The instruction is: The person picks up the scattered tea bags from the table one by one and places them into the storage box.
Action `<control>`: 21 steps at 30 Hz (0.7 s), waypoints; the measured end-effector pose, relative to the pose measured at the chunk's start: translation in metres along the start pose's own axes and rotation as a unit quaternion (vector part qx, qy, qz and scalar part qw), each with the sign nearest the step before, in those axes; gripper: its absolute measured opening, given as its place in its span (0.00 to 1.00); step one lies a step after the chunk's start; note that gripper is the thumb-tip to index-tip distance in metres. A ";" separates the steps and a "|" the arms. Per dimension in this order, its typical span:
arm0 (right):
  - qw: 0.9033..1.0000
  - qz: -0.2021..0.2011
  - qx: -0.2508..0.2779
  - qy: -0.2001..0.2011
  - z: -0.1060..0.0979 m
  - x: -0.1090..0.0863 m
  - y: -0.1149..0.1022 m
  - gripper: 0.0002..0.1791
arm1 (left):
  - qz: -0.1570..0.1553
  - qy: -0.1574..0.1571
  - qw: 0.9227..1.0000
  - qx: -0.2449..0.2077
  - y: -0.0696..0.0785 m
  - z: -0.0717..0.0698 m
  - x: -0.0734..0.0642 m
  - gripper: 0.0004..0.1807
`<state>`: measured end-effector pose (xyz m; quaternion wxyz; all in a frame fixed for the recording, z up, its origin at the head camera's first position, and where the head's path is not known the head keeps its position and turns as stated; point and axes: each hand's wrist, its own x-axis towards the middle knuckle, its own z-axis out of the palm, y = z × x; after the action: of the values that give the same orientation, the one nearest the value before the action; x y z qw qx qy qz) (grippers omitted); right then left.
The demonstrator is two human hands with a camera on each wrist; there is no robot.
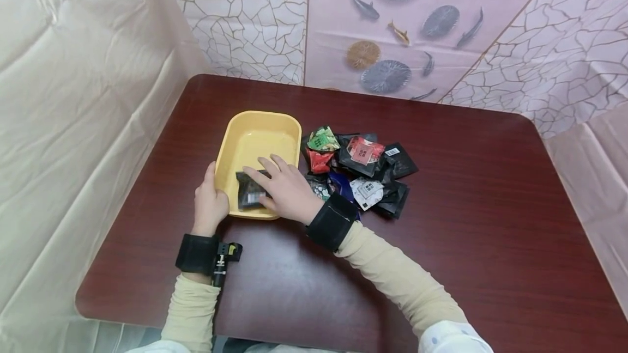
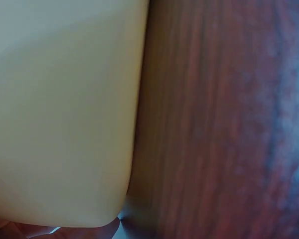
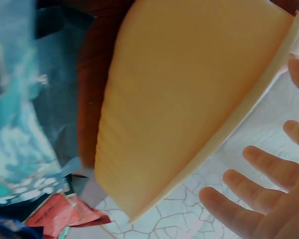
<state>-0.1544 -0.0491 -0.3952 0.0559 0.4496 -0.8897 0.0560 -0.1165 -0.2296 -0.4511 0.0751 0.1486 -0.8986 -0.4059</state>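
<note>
A yellow plastic tray (image 1: 262, 143) stands on the left half of the table. At its near left corner my left hand (image 1: 211, 207) grips the side; the left wrist view shows mostly the tray's outer wall (image 2: 65, 124). One small black packet (image 1: 247, 188) with a white label lies in the near end of the tray. Over that packet is my right hand (image 1: 291, 189), reaching across the right rim. Its fingers (image 3: 269, 169) look spread and hold nothing in the right wrist view. The right hand covers part of the packet.
Right of the tray lies a loose pile of small packets, among them a black and red packet (image 1: 364, 151), a green one (image 1: 322, 139) and a white-labelled one (image 1: 367, 193). They rest on a dark red-brown table (image 1: 481, 206). Patterned cloth (image 1: 245, 20) hangs behind.
</note>
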 end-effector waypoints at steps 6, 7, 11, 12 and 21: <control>0.999 0.035 0.004 0.017 -0.006 -0.010 0.019 0.31 | 0.005 0.010 1.000 -0.006 -0.001 0.002 0.000 0.32; 0.999 0.043 0.007 0.023 -0.007 -0.012 0.024 0.31 | 0.005 0.010 1.000 -0.007 -0.001 0.001 0.000 0.33; 0.996 0.079 0.018 0.039 -0.009 -0.021 0.053 0.30 | 0.004 0.009 1.000 -0.008 -0.001 0.000 0.000 0.32; 0.995 0.092 0.022 0.037 -0.009 -0.024 0.061 0.30 | 0.003 0.008 1.000 -0.009 -0.001 0.000 0.000 0.32; 0.972 0.224 0.019 -0.066 -0.010 -0.052 0.129 0.35 | -0.006 0.009 1.000 -0.013 0.001 0.002 -0.001 0.32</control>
<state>-0.2267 0.0698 -0.3991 -0.0258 0.2430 -0.9682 0.0542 -0.1159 -0.2273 -0.4512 0.0828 0.1566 -0.8916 -0.4167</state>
